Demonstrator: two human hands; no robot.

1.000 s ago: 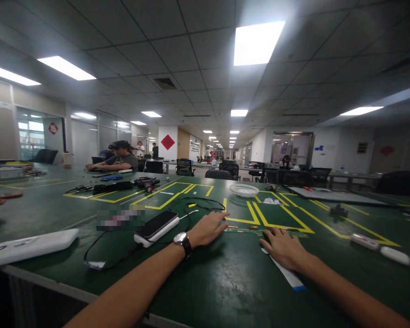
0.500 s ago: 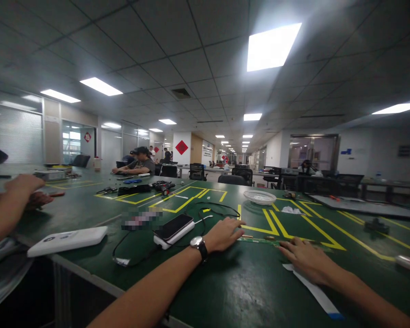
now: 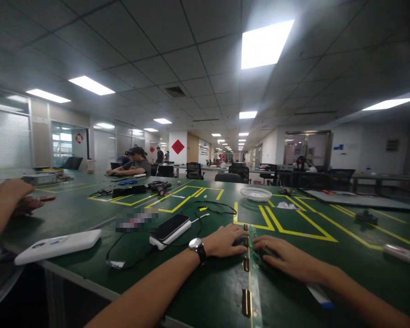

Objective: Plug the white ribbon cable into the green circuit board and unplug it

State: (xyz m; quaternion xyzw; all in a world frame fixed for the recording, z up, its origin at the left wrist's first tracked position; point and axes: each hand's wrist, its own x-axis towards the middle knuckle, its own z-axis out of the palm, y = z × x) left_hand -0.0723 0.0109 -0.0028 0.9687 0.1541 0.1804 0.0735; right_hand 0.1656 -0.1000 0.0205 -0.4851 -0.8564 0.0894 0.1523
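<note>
A long, narrow green circuit board strip (image 3: 254, 278) with copper-coloured flaps along its left edge runs away from me over the green table. My left hand (image 3: 225, 240), with a watch on its wrist, grips the strip's left edge near the far end. Opposite it, my right hand (image 3: 287, 258) has its fingertips on the right edge, thumb bent below them. Partly beneath my right forearm lies a white flat ribbon (image 3: 319, 296) with a blue end. Left of my left hand, a dark-screened phone (image 3: 171, 227) rests on a white block (image 3: 172, 239) with a black cable.
A white power bank-like slab (image 3: 59, 246) sits at the table's left edge, near another person's hand (image 3: 12, 193). Farther off are a white basket (image 3: 256, 194), crumpled white paper (image 3: 287, 206), a black cable (image 3: 222, 210) and yellow tape outlines. A white object (image 3: 401, 253) lies right.
The circuit board strip has turned from lying crosswise to pointing away from me. My right hand has moved left, closer to my left hand. The view has shifted slightly right.
</note>
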